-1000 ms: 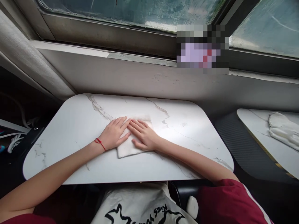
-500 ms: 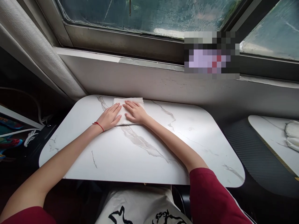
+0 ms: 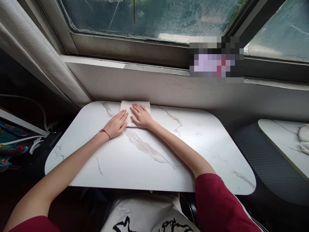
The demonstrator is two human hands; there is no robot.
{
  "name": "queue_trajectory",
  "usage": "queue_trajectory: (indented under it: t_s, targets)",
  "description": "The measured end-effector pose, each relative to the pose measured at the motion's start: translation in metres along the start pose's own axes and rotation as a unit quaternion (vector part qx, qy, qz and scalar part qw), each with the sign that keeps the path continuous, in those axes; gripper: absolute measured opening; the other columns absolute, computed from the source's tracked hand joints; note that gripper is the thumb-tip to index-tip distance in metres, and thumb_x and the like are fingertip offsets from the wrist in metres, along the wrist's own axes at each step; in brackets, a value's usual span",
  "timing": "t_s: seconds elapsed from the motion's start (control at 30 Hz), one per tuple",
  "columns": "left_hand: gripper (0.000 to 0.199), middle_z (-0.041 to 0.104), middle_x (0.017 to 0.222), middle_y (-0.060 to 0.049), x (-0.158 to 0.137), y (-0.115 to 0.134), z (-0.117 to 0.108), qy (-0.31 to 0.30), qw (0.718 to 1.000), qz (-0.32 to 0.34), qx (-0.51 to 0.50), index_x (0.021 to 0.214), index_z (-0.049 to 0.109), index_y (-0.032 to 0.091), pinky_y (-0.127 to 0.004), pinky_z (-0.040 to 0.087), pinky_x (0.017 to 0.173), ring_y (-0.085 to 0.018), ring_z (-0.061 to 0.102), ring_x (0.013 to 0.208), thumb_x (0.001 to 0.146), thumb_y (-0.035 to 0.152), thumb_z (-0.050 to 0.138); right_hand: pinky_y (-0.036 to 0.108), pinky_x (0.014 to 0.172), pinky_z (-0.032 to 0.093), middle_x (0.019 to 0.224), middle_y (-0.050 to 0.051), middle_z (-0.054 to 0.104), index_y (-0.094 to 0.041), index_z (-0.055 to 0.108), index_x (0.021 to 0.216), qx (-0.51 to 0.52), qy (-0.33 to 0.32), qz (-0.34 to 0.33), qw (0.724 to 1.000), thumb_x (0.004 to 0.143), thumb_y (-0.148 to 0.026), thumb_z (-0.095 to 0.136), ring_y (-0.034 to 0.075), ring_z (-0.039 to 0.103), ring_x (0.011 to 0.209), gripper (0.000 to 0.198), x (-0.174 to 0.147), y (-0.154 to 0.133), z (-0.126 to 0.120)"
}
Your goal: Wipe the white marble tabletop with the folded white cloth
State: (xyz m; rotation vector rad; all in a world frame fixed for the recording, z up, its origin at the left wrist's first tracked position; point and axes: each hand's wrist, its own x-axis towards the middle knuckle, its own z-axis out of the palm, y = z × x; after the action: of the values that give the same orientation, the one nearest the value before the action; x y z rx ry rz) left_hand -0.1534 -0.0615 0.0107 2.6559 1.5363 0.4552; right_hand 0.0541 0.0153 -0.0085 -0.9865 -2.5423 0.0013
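A folded white cloth [image 3: 126, 105] lies at the far edge of the white marble-patterned table [image 3: 145, 174], its back edge reaching the wall. My left hand [image 3: 117, 124], with a red string bracelet at the wrist, rests flat with its fingertips over the cloth's left side. On the cloth's right part lies my right hand [image 3: 142, 116], palm down with the fingers spread. Both hands press from above, and neither one is wrapped round the cloth. My palms and the cloth beneath them are hidden.
Behind the table stand a wall [image 3: 154, 85] and a window [image 3: 149, 19]. A light curtain [image 3: 41, 48] hangs at left, above white cables [image 3: 36, 143]. Another marble-patterned table [image 3: 277, 132] at right bears a whitish item [image 3: 303, 137]. A pixelated patch covers part of the sill.
The cloth and both hands have slid slightly away from me, and the cloth now reaches a little past the far table edge. The view has shifted slightly.
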Motion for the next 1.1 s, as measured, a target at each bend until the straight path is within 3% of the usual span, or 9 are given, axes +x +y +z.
queue_trajectory:
  t_s: [0.13,0.47,0.73,0.9,1.1]
  targets:
    - [0.06,0.041,0.16,-0.017,-0.004,0.017,-0.002,0.002,0.999,0.034,-0.013,0.153,0.043,0.012,-0.052,0.036,0.122,-0.031,0.035,0.151,0.101,0.041,0.034,0.051,0.122,0.028,0.159,0.021,0.042,-0.007,0.047,0.149,-0.004,-0.005,-0.008,1.0,0.103,-0.04,0.04,0.032,0.038,0.149,0.057,-0.029,0.001,-0.014]
    - [0.053,0.046,0.156,-0.018,-0.013,0.082,0.007,-0.022,0.984,0.175,-0.023,0.15,0.05,0.018,-0.05,0.043,0.116,-0.032,0.041,0.148,0.102,0.041,0.044,0.052,0.123,0.032,0.159,0.021,0.042,-0.007,0.047,0.151,0.002,-0.004,0.016,1.0,0.104,-0.041,0.037,0.031,0.038,0.15,0.059,-0.134,-0.004,-0.06]
    - [0.052,0.055,0.144,-0.022,-0.037,0.134,0.008,0.013,0.961,0.273,-0.033,0.143,0.055,0.016,-0.05,0.049,0.106,-0.035,0.05,0.136,0.096,0.036,0.052,0.058,0.121,0.036,0.163,0.017,0.036,-0.018,0.022,0.164,0.006,0.007,0.053,0.999,0.102,-0.038,0.04,0.032,0.034,0.152,0.068,-0.213,-0.042,-0.086]
    - [0.053,0.054,0.143,-0.022,-0.044,0.163,0.019,0.008,0.96,0.271,-0.065,0.143,0.051,0.017,-0.052,0.048,0.104,-0.036,0.049,0.135,0.093,0.035,0.054,0.058,0.12,0.038,0.166,0.015,0.03,-0.02,0.006,0.166,0.005,0.008,0.048,0.999,0.101,-0.034,0.043,0.032,0.029,0.154,0.076,-0.242,-0.05,-0.098]
    - [0.042,0.046,0.146,-0.02,-0.016,0.18,0.038,0.008,0.972,0.194,-0.135,0.132,0.048,0.017,-0.054,0.042,0.11,-0.035,0.043,0.137,0.093,0.033,0.049,0.056,0.12,0.037,0.162,0.019,0.037,-0.012,0.019,0.164,0.007,0.002,0.017,1.0,0.101,-0.035,0.041,0.032,0.032,0.153,0.07,-0.234,-0.019,-0.099]
